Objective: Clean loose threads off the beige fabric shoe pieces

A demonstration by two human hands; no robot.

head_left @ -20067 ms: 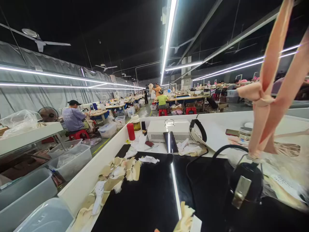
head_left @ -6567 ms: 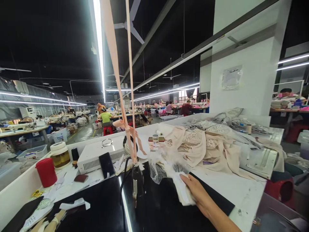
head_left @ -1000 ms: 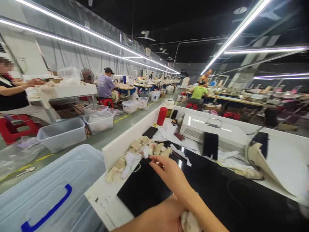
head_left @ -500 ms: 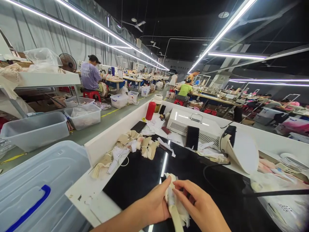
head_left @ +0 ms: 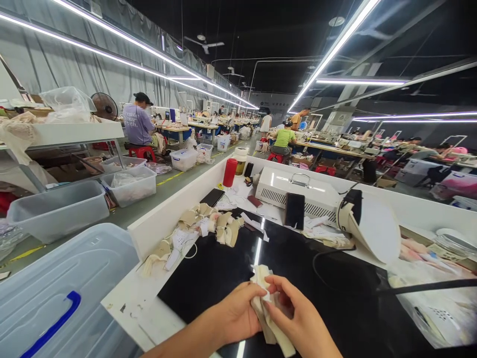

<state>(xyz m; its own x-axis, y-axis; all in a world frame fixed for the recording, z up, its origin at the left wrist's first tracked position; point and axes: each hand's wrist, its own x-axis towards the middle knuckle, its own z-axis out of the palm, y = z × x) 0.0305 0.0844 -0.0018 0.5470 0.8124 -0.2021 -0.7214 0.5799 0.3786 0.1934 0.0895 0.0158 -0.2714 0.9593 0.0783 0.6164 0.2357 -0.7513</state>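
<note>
Between both hands, left and right, beige fabric pieces sit pinched.

Black mat on white worktable w/ heap of beige fabric bits at left edge. Behind: red cup, jar, black phone, white metal box w/ 2nd phone leaning on it. Clear bins on floor at left; blue-handled lid nearest. Seated workers further back under strip lights.
</note>
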